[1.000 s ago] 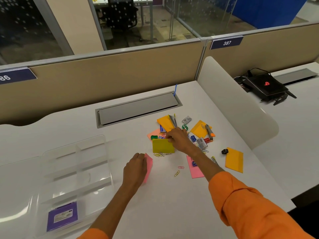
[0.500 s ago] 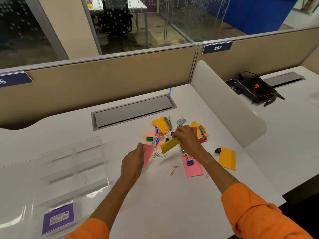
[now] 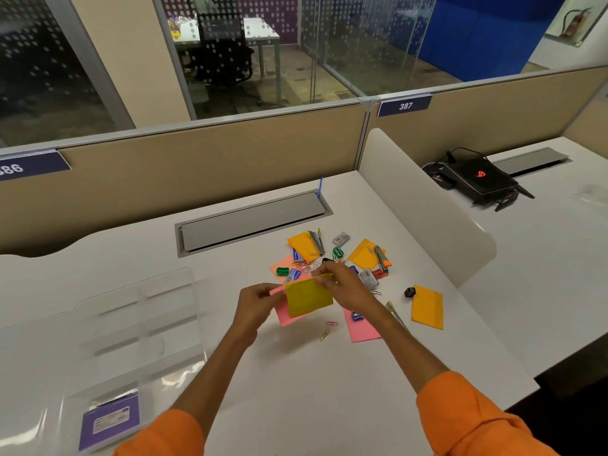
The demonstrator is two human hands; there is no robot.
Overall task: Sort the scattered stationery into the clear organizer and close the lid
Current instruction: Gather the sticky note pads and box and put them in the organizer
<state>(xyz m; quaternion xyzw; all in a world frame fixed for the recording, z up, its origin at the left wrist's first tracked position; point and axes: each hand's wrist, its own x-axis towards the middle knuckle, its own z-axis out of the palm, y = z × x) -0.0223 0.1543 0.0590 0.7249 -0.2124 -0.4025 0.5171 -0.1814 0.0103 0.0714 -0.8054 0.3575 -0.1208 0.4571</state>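
My right hand (image 3: 342, 286) pinches a yellow sticky-note pad (image 3: 309, 297) by its top edge, held above the desk. My left hand (image 3: 255, 306) grips a pink sticky-note pad (image 3: 285, 315) that sits partly behind the yellow one. The clear organizer (image 3: 138, 327) lies open at the left, with a purple packet (image 3: 110, 421) in its near compartment. Behind my hands is a scattered pile: orange pads (image 3: 365, 253), paper clips (image 3: 306, 266), staple boxes (image 3: 340, 239) and a green sharpener (image 3: 282, 271).
Another pink pad (image 3: 363, 330) and an orange pad (image 3: 427, 307) lie right of my hands, with a black binder clip (image 3: 409, 292) and loose clips (image 3: 325, 334). A grey cable hatch (image 3: 250, 220) sits behind. A white divider (image 3: 427, 205) bounds the desk's right side.
My right hand lifted the yellow pad off the desk and brought it left. My left hand picked up the pink pad, and the two pads now overlap between both hands.
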